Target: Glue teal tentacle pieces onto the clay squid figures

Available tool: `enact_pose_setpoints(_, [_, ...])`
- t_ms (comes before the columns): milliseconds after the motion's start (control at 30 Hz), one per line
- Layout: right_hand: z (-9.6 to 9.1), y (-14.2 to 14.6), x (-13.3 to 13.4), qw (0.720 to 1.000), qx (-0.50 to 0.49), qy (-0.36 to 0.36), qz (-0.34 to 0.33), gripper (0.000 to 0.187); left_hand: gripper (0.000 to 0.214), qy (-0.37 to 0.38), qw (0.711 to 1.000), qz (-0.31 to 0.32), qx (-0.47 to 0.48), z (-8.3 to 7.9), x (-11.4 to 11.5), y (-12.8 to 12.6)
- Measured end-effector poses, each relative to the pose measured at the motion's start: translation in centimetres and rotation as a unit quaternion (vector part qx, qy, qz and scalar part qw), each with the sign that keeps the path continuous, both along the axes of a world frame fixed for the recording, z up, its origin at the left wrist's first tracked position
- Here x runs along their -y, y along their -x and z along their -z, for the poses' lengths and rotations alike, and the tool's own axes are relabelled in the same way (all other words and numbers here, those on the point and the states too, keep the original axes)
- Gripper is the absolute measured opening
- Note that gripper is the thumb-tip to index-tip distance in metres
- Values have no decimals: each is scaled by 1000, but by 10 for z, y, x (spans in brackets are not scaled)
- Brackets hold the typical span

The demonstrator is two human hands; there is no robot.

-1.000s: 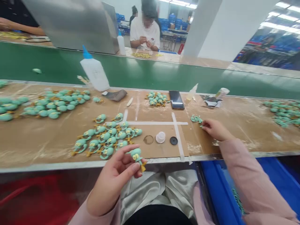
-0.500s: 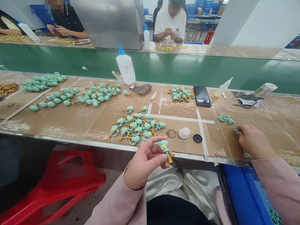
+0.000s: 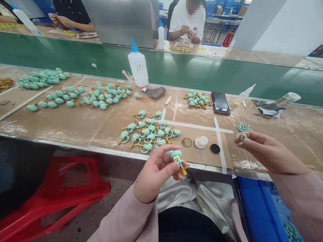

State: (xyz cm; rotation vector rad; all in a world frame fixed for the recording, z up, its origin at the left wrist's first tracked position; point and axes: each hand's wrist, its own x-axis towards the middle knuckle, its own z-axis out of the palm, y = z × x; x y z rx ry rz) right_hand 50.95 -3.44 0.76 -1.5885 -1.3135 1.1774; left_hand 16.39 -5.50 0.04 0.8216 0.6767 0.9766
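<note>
**Left hand [image 3: 153, 174] holds teal squid-shaped figure [image 3: 178, 159] over table edge**

Seated person at a long table [image 3: 75, 124] with a brown paper-covered top. Left hand's grip is narrow and closed around the figure's body, fingers and thumb on it, tan feet pointing down. The figure sits just past the table's front edge, above the person's lap. Right hand [image 3: 267, 148] is raised over the table, grip pinched narrow on a small curled teal piece [image 3: 242, 137] between thumb and forefinger. Nearest to that hand is a small heap of teal coiled pieces [image 3: 244, 127], just beyond the fingertips.

Right in front of the person, a loose cluster of finished teal figures [image 3: 147, 131] lies on the table. More rows sit further left. A smaller bunch [image 3: 197, 99] lies beside a black phone [image 3: 221, 103]. Between the hands are a metal ring [image 3: 186, 142], a white plastic cap [image 3: 201, 142] and a black disc [image 3: 215, 148]. A glue bottle with a blue nozzle [image 3: 138, 67] stands at the back. A green conveyor belt [image 3: 126, 57] runs behind. Below are a red stool [image 3: 58, 191] and a blue crate [image 3: 259, 211] with teal pieces in it. A co-worker [image 3: 186, 23] works across the belt.
</note>
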Motion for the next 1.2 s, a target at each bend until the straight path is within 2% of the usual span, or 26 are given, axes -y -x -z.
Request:
enact_pose_setpoints(67, [-7,21,-4,999,-50,18,-3,35,31,-12,1000,-19,-21,0,1,1])
enact_pose_setpoints(133, [-12,39,-9,998,-58,35,-2,38,32,-17,998,-35,-40,-1,1,3])
enact_pose_setpoints(367, [-19,73,-27,999,10,33,-12,38,29,-56,986,-72,-137,3,4,8])
enact_pose_setpoints(533, [-25,86,-36,996,79,35,-2,38,28,-29,984,-96,-150,7,11,1])
enact_pose_setpoints(667, [-29,93,-38,991,128,41,-6,37,27,-34,986,-76,-142,9,11,2])
enact_pose_setpoints(933, [-28,102,-38,974,224,20,0,36,30,-70,989,-34,-129,30,9,14])
enact_pose_setpoints(1200, [-28,106,-35,964,266,-2,8,33,28,-70,990,-36,-117,29,8,13])
